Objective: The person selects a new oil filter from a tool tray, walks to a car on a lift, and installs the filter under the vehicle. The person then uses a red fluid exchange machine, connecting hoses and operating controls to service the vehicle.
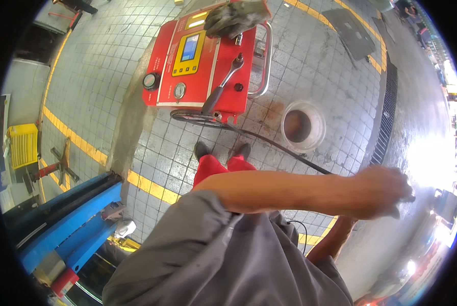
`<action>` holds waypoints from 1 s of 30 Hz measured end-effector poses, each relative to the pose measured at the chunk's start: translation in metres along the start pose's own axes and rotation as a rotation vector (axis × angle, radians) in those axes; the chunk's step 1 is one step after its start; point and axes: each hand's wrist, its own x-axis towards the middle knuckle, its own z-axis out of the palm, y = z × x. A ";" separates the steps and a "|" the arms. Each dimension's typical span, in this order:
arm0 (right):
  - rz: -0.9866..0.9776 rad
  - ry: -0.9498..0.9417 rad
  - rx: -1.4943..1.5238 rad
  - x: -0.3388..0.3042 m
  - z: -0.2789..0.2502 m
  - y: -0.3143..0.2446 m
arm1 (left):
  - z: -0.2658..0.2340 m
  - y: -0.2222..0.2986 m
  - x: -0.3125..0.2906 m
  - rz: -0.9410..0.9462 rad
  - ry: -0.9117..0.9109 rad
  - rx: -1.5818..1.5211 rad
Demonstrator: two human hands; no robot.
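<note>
My left hand (379, 194) reaches across my body to the right side, its fingers curled closed. A small greyish bit shows at its far edge, too little to name. My right forearm (335, 239) comes up beneath it, and the right hand is hidden behind the left. A black hose (274, 144) runs from the red machine (162, 61) over the floor and passes behind my left forearm. On the machine lie a ratchet wrench (223, 84) and a pair of dirty grey gloves (236, 19), both apart from my hands.
A whitish bucket (316, 125) with a dark inside stands on the tiled floor right of the machine. A blue lift arm (70, 224) is at the lower left. A metal drain grate (389, 107) runs along the right, and a dark flat mat (348, 33) lies farther back.
</note>
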 end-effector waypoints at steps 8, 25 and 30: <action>0.092 -0.132 -0.086 0.028 0.047 0.063 | -0.292 -0.042 -0.186 -0.600 0.536 0.808; 0.313 -0.364 -0.570 0.034 0.300 0.177 | -0.506 -0.128 -0.409 -1.173 0.579 0.962; 0.208 -0.339 -0.605 0.034 0.311 0.187 | -0.504 -0.108 -0.369 -1.251 0.371 1.003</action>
